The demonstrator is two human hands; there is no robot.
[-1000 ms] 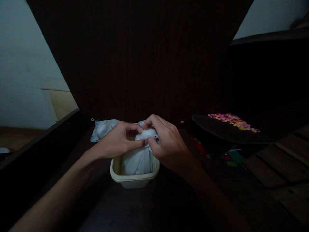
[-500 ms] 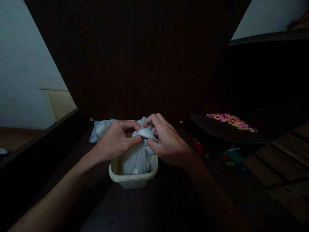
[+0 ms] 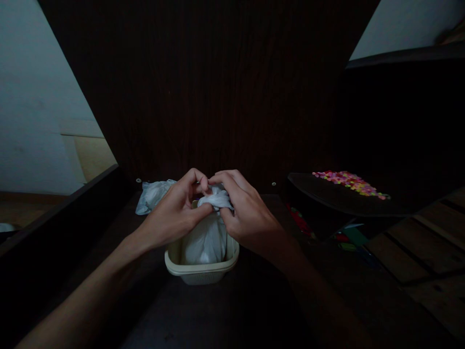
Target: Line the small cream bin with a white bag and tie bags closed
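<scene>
A whitish plastic bag [image 3: 207,240] sits in a cream-coloured basket [image 3: 201,268], its gathered, twisted top raised above the rim. My left hand [image 3: 180,206] pinches the twisted top from the left, thumb in front and fingers curled behind. From the right, my right hand [image 3: 245,208] grips the same part between thumb and fingers. The two hands nearly meet over the bag. What lies inside the bag cannot be made out.
Another pale plastic bag [image 3: 154,196] lies behind my left wrist, near the tall dark wood panel [image 3: 218,87]. Pink, red and yellow small pieces [image 3: 350,183] are spread on a dark shelf [image 3: 319,194] at the right. A low dark side board [image 3: 65,203] runs along the left.
My left fingers have lifted and curled closer to my right fingers. The bag's top looks more tightly twisted. Both hands still hold it, and the basket has stayed in place.
</scene>
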